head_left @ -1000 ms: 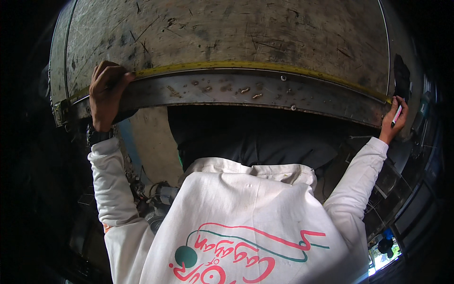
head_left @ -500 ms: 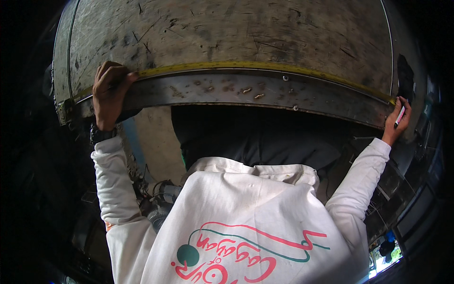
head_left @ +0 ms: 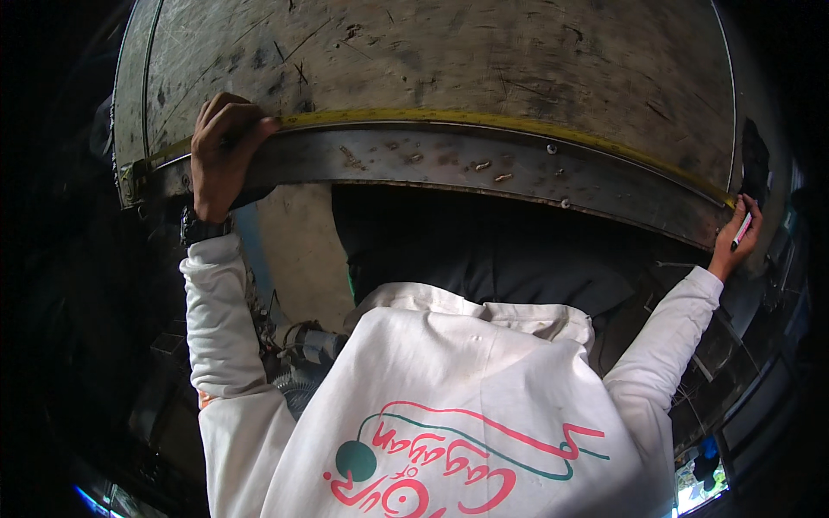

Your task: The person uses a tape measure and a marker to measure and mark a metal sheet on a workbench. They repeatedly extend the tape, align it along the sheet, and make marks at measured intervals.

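Note:
A yellow tape measure blade (head_left: 449, 116) runs stretched along the near edge of a worn, scratched wooden tabletop (head_left: 484, 60). My left hand (head_left: 216, 168) is closed over the blade near its left part, fingers curled and thumb pointing right along it. The blade continues past that hand to the left corner. At the far right, my right hand (head_left: 730, 249) pinches around the blade's right end. A slim white and pink marker (head_left: 741, 231) with a dark tip is also held in its fingers. Just below the blade lies the table's metal front rail (head_left: 389, 157), with rust spots and bolt heads.
A dark metal fitting (head_left: 132, 184) sits at the table's left front corner. A black item (head_left: 755, 160) lies beyond the right side. Under the left forearm, a motor-like machine (head_left: 315, 345) stands low, near a pale floor patch (head_left: 298, 233).
The whole view has shifted slightly, so the table and both hands appear farther right. Against the table and blade, both hands look unmoved.

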### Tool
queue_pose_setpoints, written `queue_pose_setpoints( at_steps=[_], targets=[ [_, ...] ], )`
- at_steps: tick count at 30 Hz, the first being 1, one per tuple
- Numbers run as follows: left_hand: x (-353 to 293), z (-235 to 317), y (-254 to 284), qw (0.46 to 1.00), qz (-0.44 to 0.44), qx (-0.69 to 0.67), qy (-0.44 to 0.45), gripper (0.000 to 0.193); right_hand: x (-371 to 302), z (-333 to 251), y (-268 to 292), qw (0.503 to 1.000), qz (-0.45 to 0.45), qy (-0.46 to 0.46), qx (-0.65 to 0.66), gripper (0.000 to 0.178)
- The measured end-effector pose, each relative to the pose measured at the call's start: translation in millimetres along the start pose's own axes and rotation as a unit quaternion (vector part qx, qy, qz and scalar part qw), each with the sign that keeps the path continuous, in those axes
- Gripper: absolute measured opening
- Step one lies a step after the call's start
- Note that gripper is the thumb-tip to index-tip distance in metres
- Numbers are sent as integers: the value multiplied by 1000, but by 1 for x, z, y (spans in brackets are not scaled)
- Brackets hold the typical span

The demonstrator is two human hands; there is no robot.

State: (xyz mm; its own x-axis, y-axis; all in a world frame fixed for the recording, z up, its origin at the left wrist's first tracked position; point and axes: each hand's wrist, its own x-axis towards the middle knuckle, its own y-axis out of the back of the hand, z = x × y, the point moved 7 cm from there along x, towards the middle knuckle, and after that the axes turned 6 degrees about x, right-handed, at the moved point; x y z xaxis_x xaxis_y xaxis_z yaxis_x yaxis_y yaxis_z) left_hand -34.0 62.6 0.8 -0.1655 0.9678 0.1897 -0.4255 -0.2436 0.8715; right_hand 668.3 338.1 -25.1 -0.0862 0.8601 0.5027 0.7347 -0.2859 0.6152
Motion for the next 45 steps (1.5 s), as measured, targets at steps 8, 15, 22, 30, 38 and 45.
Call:
queue_pose_setpoints(
  at_steps=[8, 15, 22, 30, 38, 45],
  targets=[
    [0, 1, 0, 1000, 0, 4, 7, 15, -2, -15, -1, 999, -3, 20, -31, 19],
    [-12, -16, -6, 997, -18, -46, 56, 10, 1, -41, -8, 998, 14, 45, -35, 9],
    [-14, -27, -9, 998, -37, 9, 39, 13, -1, -35, -8, 1000, 24, -18, 1, 13],
    [-30, -72, -12, 998, -38, 35, 28, 12, -2, -39, -6, 1000, 23, -13, 11, 12],
    [-32, -77, -7, 993, -76, 23, 88, 9, -1, -32, -3, 998, 36, -4, 50, 10],
    [-34, -86, -6, 990, -75, 37, 114, 13, 0, -34, 2, 998, 42, -2, 50, 10]
  ],
)
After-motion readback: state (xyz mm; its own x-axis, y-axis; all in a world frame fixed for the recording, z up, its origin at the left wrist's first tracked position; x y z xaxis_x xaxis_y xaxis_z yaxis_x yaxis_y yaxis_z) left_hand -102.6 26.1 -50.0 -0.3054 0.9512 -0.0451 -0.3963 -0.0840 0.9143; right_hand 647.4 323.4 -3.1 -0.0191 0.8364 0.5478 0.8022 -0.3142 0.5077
